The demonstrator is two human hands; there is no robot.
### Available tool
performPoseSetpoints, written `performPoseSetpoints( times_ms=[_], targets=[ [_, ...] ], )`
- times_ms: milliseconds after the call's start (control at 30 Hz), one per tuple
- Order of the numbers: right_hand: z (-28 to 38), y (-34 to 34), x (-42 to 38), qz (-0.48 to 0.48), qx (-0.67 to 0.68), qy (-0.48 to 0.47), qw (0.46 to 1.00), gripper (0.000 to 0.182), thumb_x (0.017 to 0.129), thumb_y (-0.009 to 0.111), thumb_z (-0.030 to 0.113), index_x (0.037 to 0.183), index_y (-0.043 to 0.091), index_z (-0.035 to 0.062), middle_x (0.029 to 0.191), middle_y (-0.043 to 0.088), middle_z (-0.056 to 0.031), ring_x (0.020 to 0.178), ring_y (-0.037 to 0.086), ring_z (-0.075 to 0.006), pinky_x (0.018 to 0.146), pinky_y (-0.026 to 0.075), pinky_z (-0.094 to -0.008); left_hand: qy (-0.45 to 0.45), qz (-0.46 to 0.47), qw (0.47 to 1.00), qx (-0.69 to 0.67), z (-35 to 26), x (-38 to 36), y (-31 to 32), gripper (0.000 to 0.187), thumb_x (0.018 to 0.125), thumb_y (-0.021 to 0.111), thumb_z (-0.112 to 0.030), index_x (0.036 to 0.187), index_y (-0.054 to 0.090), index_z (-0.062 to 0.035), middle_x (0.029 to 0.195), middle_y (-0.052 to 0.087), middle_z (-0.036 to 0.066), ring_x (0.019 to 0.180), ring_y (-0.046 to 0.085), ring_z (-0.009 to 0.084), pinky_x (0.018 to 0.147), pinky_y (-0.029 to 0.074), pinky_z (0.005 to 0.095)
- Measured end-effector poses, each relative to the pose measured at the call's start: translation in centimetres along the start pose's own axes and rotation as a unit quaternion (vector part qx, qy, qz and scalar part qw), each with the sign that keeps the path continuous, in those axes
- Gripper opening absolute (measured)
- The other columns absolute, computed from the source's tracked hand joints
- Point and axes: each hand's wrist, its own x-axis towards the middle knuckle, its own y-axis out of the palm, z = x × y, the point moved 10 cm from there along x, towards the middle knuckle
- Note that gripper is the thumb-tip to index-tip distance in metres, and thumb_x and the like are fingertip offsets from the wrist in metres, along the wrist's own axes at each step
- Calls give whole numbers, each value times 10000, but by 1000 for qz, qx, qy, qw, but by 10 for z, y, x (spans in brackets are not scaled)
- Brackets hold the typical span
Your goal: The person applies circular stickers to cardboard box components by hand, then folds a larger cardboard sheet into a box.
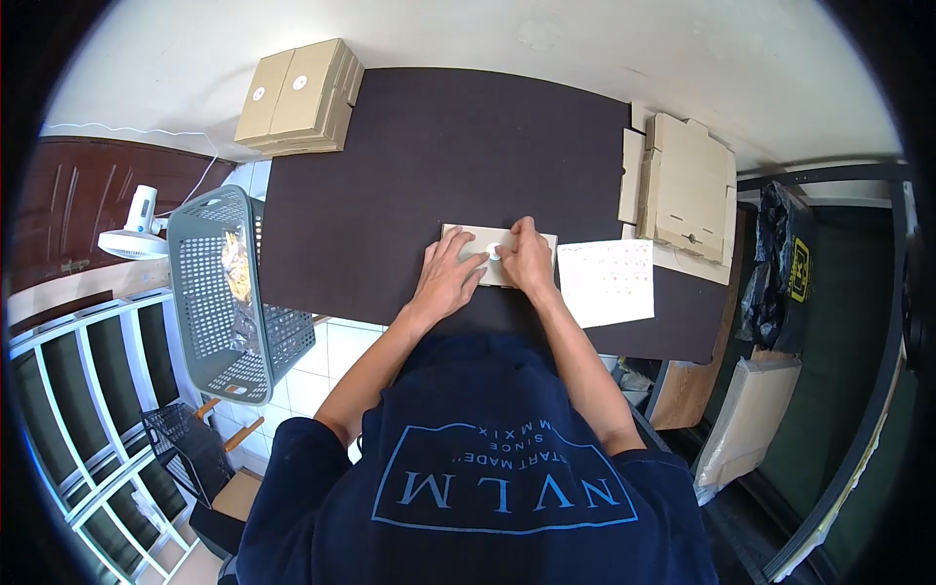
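Note:
A small flat cardboard box (507,277) lies on the dark table in front of my body, with a round white sticker (494,252) at its middle. My left hand (449,274) rests on the box's left part, fingers spread, its fingertips near the sticker. On the right part is my right hand (527,257), its fingers bent together at the sticker's edge; whether it pinches anything is too small to tell. To the right of the box lies a white sheet of stickers (605,283).
Stacked closed boxes (310,93) stand at the table's back left corner. Flat cardboard pieces (688,185) are piled at the right edge. A grey basket (216,292) holding bagged items is left of the table, beside a white fan (136,234).

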Motion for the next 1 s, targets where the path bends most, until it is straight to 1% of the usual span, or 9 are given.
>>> performPoseSetpoints(
  times_ms=[67, 400, 467, 600, 733, 800, 833, 900, 1000],
  targets=[
    [-2, 2, 2, 24, -18, 12, 999, 328, 820, 753, 141, 1007, 514, 18, 964, 664, -256, 927, 658, -439, 818, 511, -502, 4, 8, 1000, 1, 0, -1, 2, 283, 878, 697, -165, 1156, 701, -110, 1339, 500, 167, 1375, 384, 369, 1067, 332, 497],
    [-12, 2, 14, 35, -23, 21, 999, 299, 816, 771, 149, 941, 531, 22, 844, 670, -215, 857, 675, -410, 746, 515, -487, 6, 28, 999, 35, -2, -5, 9, 284, 915, 672, -224, 1174, 694, -110, 1407, 458, 196, 1426, 332, 396, 1076, 317, 526],
    [-9, -4, 10, -1, 30, -16, 999, 278, 811, 772, 128, 879, 524, 23, 650, 577, -120, 632, 601, -295, 621, 466, -416, 7, 33, 999, 37, -2, -7, 11, 311, 915, 672, -232, 1203, 672, -114, 1412, 460, 197, 1423, 339, 399, 1079, 323, 530],
    [-7, -2, -1, -17, 18, -49, 998, 270, 803, 768, 109, 868, 519, 25, 688, 573, -108, 656, 598, -286, 638, 479, -410, -3, 35, 998, 43, -3, -6, 9, 362, 914, 671, -238, 1251, 639, -109, 1412, 466, 199, 1417, 350, 397, 1079, 330, 536],
    [9, -9, -17, -62, -19, -117, 991, 283, 772, 775, 91, 863, 516, 23, 816, 575, -120, 733, 602, -286, 679, 503, -403, -14, 24, 999, 37, -2, -6, 10, 395, 914, 667, -243, 1278, 618, -98, 1410, 472, 201, 1414, 358, 394, 1077, 337, 534],
    [12, -6, -19, -29, -12, -129, 991, 303, 768, 769, 89, 909, 505, 43, 907, 595, -152, 804, 613, -371, 710, 492, -460, -15, 21, 999, 37, -3, -6, 10, 397, 915, 665, -245, 1281, 619, -95, 1411, 472, 200, 1415, 357, 392, 1077, 338, 528],
    [13, -8, -18, -29, -13, -128, 991, 303, 768, 769, 89, 909, 505, 43, 907, 595, -152, 804, 613, -371, 710, 492, -460, -7, 13, 999, 43, -5, -6, 8, 390, 910, 670, -242, 1273, 629, -104, 1394, 486, 196, 1406, 370, 387, 1064, 349, 517],
    [9, -8, -13, -16, -16, -111, 994, 315, 740, 800, 92, 850, 512, 25, 798, 569, -114, 726, 591, -284, 683, 497, -395, 2, 5, 999, 49, -5, -6, 6, 384, 904, 676, -239, 1265, 639, -113, 1378, 501, 192, 1398, 383, 382, 1052, 360, 507],
    [0, -4, -2, 9, 11, -83, 996, 286, 739, 792, 69, 810, 519, 24, 755, 585, -108, 696, 591, -259, 664, 492, -391, -1, 24, 999, 38, -2, -7, 9, 383, 921, 657, -240, 1281, 643, -108, 1414, 470, 200, 1422, 349, 391, 1073, 334, 518]
  ],
)
